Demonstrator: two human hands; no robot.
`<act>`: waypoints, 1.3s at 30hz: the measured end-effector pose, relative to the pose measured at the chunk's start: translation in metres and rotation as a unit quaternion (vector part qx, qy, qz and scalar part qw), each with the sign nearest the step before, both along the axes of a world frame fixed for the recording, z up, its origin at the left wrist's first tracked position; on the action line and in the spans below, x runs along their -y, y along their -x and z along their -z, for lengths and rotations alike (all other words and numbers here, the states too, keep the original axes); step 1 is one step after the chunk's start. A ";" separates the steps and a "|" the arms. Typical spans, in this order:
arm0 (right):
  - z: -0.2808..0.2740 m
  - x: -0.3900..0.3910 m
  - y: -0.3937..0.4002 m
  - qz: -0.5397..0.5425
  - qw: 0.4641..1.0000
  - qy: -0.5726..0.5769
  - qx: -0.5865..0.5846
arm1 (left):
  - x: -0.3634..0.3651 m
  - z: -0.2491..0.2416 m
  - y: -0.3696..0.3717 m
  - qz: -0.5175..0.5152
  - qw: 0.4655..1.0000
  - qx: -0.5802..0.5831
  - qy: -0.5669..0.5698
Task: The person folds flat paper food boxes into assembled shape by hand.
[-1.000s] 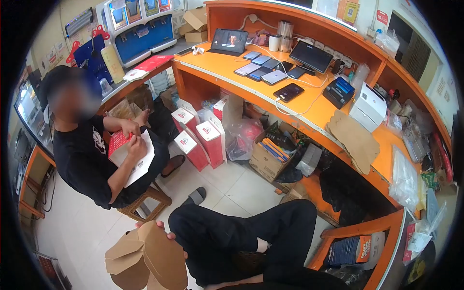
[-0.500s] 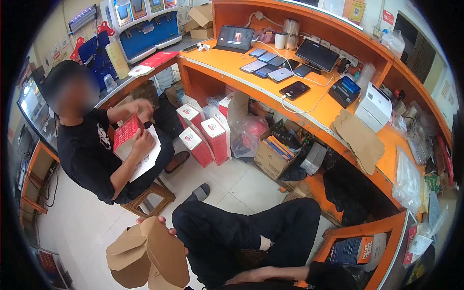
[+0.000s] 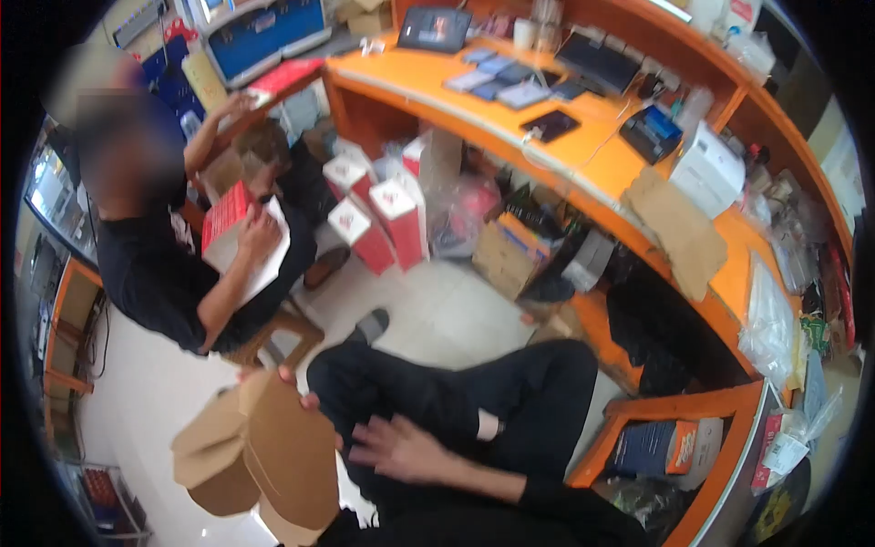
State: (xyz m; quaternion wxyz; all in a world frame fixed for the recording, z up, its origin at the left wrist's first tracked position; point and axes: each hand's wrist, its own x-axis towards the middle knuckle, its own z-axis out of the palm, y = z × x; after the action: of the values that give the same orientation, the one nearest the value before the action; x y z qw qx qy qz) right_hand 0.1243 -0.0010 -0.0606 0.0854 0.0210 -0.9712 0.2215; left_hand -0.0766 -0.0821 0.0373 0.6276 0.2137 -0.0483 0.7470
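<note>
A folded brown cardboard piece with curved flaps (image 3: 287,451) is held up at the lower left. My left hand (image 3: 311,401) grips it from behind, and only a few fingertips show past its edge. My right hand (image 3: 401,450) is slightly blurred over my dark trousers, its fingers spread, holding nothing. A small gap seems to lie between its fingertips and the cardboard.
A seated person (image 3: 155,246) at the left holds a red-and-white box (image 3: 228,219). Several similar boxes (image 3: 396,205) stand on the floor. Phones and a printer (image 3: 706,173) rest on the orange counter (image 3: 415,73). Flattened cardboard (image 3: 674,228) lies at the counter's right part.
My right hand has risen from my lap leftward toward the cardboard, fingers spreading. The cardboard appears farther left and higher. The other person's far hand has reached up toward the counter.
</note>
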 end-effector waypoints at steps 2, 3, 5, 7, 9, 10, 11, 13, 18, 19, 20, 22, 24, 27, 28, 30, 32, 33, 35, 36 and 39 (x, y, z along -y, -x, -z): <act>0.055 -0.032 0.000 -0.023 0.991 0.112 -0.071 | 0.014 -0.013 0.000 -0.032 0.998 -0.019 0.042; 0.022 -0.050 -0.002 0.024 0.998 0.049 0.022 | 0.019 -0.020 -0.005 -0.072 0.996 -0.035 0.039; 0.008 -0.086 -0.021 0.172 0.985 -0.005 0.002 | 0.019 -0.025 -0.007 -0.108 0.992 -0.046 -0.037; -0.001 -0.127 -0.035 0.287 0.935 -0.053 0.202 | 0.030 -0.010 -0.007 -0.131 0.989 0.035 -0.060; 0.002 -0.151 -0.059 0.373 0.911 -0.066 0.162 | 0.037 0.004 0.001 -0.138 0.984 0.070 -0.088; 0.000 -0.150 -0.064 0.444 0.894 -0.027 -0.056 | 0.037 0.007 0.004 -0.138 0.982 0.082 -0.099; -0.005 -0.147 -0.069 0.454 0.887 0.010 -0.087 | 0.037 0.010 0.007 -0.137 0.980 0.094 -0.108; -0.021 -0.120 -0.063 0.450 0.883 0.048 -0.126 | 0.038 0.018 0.012 -0.127 0.977 0.122 -0.117; -0.022 -0.016 -0.028 0.164 0.978 0.042 -0.123 | 0.026 0.022 0.016 -0.123 0.972 0.160 -0.122; -0.005 0.003 -0.026 0.086 0.987 0.037 -0.134 | 0.024 0.021 0.016 -0.126 0.971 0.164 -0.122; 0.011 0.014 -0.025 0.007 0.989 0.031 -0.145 | 0.024 0.021 0.016 -0.130 0.970 0.167 -0.120; 0.022 -0.039 -0.021 0.129 0.991 -0.029 -0.023 | 0.028 0.019 0.017 -0.138 0.971 0.161 -0.115; 0.026 -0.074 -0.022 0.380 0.924 0.018 -0.036 | 0.036 0.016 0.020 -0.148 0.973 0.137 -0.114; 0.012 -0.102 -0.024 0.381 0.911 0.156 -0.016 | 0.046 0.024 0.022 -0.155 0.972 0.147 -0.100; -0.004 -0.091 -0.017 0.430 0.875 0.124 -0.186 | 0.043 0.024 0.019 -0.159 0.971 0.151 -0.096; 0.001 -0.081 -0.019 0.279 0.944 0.068 -0.162 | 0.037 0.022 0.010 -0.173 0.969 0.156 -0.082; 0.019 -0.081 -0.018 0.231 0.970 0.067 -0.041 | 0.032 0.021 0.007 -0.163 0.969 0.169 -0.083; 0.043 -0.091 -0.021 0.287 0.948 0.130 0.051 | 0.030 0.021 0.007 -0.152 0.969 0.172 -0.088; 0.015 -0.120 -0.012 0.347 0.908 0.102 0.212 | 0.033 0.023 0.008 -0.127 0.971 0.177 -0.096; 0.022 -0.135 -0.011 0.376 0.910 0.021 0.173 | 0.035 0.023 0.009 -0.120 0.973 0.172 -0.094; 0.011 -0.142 -0.004 0.376 0.911 0.050 -0.165 | 0.038 0.027 0.009 -0.117 0.977 0.159 -0.078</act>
State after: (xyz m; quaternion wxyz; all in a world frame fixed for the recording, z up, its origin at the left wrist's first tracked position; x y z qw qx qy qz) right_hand 0.1281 0.1413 -0.0713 0.3218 -0.3137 -0.8671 0.2149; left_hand -0.0853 -0.1203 0.0102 0.5016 0.1449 -0.1800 0.8337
